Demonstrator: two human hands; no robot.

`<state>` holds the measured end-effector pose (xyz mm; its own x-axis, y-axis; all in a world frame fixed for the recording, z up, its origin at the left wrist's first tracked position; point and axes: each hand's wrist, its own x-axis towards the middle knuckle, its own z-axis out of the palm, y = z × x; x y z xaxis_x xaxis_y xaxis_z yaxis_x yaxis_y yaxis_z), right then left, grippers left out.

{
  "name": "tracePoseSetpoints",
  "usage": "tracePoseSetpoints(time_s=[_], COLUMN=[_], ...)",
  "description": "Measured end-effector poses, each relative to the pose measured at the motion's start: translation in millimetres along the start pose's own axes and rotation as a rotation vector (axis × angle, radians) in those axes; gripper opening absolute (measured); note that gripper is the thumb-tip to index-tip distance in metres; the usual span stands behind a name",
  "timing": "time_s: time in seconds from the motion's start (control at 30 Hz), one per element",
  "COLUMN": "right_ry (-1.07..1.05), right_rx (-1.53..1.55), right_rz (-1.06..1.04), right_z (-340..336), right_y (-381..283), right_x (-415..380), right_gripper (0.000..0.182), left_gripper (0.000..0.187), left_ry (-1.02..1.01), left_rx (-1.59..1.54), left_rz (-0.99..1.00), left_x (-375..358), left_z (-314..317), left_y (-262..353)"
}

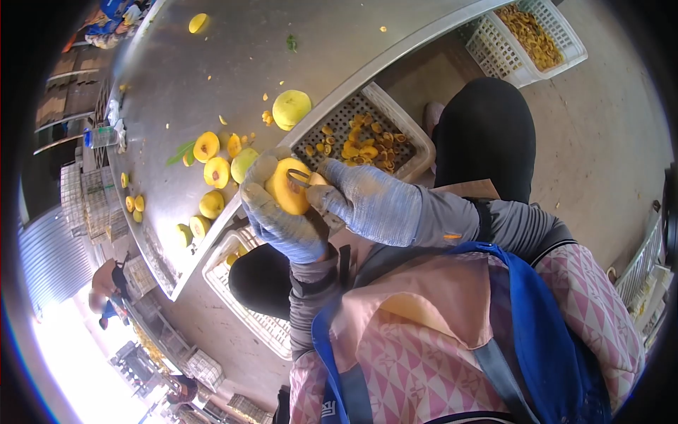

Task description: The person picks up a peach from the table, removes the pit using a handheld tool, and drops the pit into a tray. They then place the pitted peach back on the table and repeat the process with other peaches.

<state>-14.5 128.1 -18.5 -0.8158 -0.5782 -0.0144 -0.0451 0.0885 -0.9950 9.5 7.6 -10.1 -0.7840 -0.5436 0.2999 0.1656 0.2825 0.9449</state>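
Observation:
My gloved left hand point(282, 226) is closed around a halved yellow peach point(284, 192), its cut face turned to my right. In my gloved right hand point(374, 201) is a pitting knife with a curved metal loop point(297, 177); the loop is against the cut face. My fingers cover most of its handle. Just beyond my left hand, a greenish-yellow peach point(244, 165) and several cut halves, one of them a half with a brown centre point(217, 172), lie on the metal table point(233, 63). A whole peach point(292, 109) sits near the table edge.
Below the table edge, a crate point(420, 157) holds scooped-out pit pieces. Another white crate point(494, 53) at upper right is filled with similar scraps. A white basket point(275, 332) stands beside my left knee. Another person point(106, 283) is in the background at left.

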Motion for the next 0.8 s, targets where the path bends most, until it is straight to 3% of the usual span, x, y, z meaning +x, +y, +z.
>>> tracePoseSetpoints(time_s=[0.2, 0.27, 0.33, 0.57, 0.63, 0.8], right_ry=[0.001, 0.016, 0.000, -0.028, -0.043, -0.068], right_rx=[-0.047, -0.287, -0.305, -0.435, -0.454, -0.429], right_rz=[0.012, -0.083, -0.099, -0.209, -0.232, -0.207], right_z=[2.4, 0.7, -2.6, -9.7, -9.9, -8.0], right_y=[3.2, 3.3, 0.5, -0.9, 2.8, 5.0], right_x=[-2.3, -4.6, -5.3, -9.4, -10.5, -11.1], right_gripper=[0.040, 0.039, 0.039, 0.037, 0.037, 0.035], left_gripper=[0.046, 0.046, 0.044, 0.048, 0.052, 0.059], left_ry=[-0.014, -0.034, -0.033, -0.122, -0.150, -0.216], left_rx=[0.268, 0.350, 0.172, 0.190, -0.199, -0.299], left_rz=[0.231, 0.315, 0.100, 0.019, -0.418, -0.501], left_x=[1.2, 1.8, 1.4, 4.8, 9.3, 13.2], left_z=[-2.6, -1.5, 0.8, -4.8, -10.3, -15.5], left_y=[-6.3, -5.0, 0.0, 7.1, 6.9, -0.1])
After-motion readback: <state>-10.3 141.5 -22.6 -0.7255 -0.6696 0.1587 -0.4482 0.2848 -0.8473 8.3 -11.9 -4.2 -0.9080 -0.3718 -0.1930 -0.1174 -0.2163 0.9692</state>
